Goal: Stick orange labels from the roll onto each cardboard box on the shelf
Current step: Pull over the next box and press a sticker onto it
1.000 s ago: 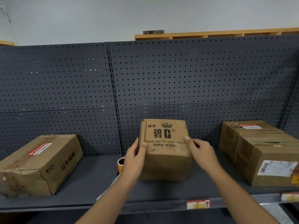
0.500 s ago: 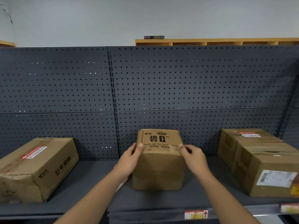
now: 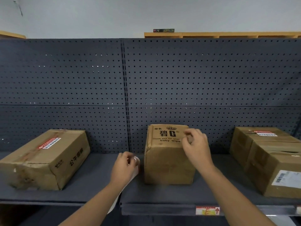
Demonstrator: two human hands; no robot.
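- Left box (image 3: 47, 156) lies at the shelf's (image 3: 91, 185) left, labelled on top.
- Left hand (image 3: 124, 168) curls round the label roll (image 3: 136, 162), just left of the middle box (image 3: 167, 160).
- Right hand (image 3: 195, 147), fingers loosely curled and holding nothing, hovers before that box's upper right.
- Right boxes (image 3: 268, 160) sit far right.

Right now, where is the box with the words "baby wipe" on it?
In the head view, the baby wipe box stands on the shelf slightly right of centre, between the left hand and the right hand.
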